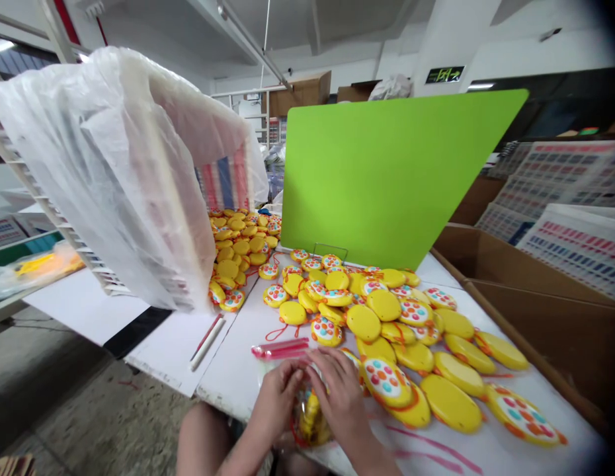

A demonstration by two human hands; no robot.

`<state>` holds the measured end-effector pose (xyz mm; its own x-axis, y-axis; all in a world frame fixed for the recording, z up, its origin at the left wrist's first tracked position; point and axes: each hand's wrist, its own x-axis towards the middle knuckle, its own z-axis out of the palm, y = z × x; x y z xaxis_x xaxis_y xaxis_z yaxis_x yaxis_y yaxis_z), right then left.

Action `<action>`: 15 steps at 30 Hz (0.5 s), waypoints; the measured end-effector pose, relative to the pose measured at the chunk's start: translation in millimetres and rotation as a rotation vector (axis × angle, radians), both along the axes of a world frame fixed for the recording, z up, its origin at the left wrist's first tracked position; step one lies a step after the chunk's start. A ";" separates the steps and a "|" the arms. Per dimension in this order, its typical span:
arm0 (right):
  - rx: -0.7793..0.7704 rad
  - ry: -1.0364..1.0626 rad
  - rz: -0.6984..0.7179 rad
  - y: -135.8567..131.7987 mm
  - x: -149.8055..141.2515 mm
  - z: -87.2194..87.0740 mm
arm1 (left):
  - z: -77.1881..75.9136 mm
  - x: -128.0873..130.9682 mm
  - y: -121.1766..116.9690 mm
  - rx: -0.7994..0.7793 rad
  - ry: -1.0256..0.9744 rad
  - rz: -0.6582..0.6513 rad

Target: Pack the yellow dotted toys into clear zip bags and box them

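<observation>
- Fingers of the left hand (pixel 278 391), lower centre of the frame: curled inward, thumb and forefinger brought together on the upper part of a clear plastic bag (pixel 298 423).
- Fingers of the right hand (pixel 340 390), just beside the left: bent over the same bag, thumb drawn in toward the forefinger, gripping its plastic; the exact pinch points are hidden.
- The bag sits at the lower centre, at the near edge of the white bench (pixel 248 337), with a pink zip strip (pixel 282 348) across its top left. Something yellow shows inside; hands and glare cover too much to count pieces.
- Yellow oval toys (pixel 363 322), some showing white faces with coloured dots, lie piled from the centre to the lower right. Many overlap, and the right hand covers part of the pile.
- A crate (pixel 96 268) under translucent plastic sheeting (pixel 133 145), upper left, opens toward the right; more of these toys spill from its mouth, and its depth is hidden.
- An open cardboard box (pixel 530 330) at the right is dark inside and cut off by the blurred frame edge.
- A green board (pixel 387 178) stands upright behind the pile, masking what lies beyond.
- Lower right, pink strips (pixel 436 445) lie on the bench, blurred.
</observation>
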<state>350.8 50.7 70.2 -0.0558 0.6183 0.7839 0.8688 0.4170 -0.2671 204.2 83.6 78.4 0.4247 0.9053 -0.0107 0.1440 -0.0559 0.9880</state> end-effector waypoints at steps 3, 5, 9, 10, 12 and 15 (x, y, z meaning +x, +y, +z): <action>0.022 -0.091 0.030 -1.8 -8.3 13.6 | 14.0 3.7 -5.6 0.137 0.072 -0.086; 0.021 -0.116 0.015 -2.5 -12.1 17.4 | 20.3 5.9 -9.3 0.189 0.159 -0.101; 0.047 -0.067 -0.124 -3.2 -1.3 13.4 | 20.5 6.3 -12.5 0.190 0.214 -0.141; 0.065 -0.047 -0.176 -5.5 8.5 10.0 | 17.1 5.1 -11.4 0.171 0.207 -0.136; 0.100 -0.016 -0.297 -17.0 38.3 -0.8 | 6.2 1.4 -6.0 0.119 0.187 -0.080; 0.038 -0.008 -0.461 -54.9 101.2 -29.5 | -16.5 -5.6 6.9 -0.024 0.116 0.035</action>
<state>451.9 -4.3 40.8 0.2123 0.5507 0.8072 0.9677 -0.0037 -0.2520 198.6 90.5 61.9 0.3875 0.9184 -0.0798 0.2588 -0.0253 0.9656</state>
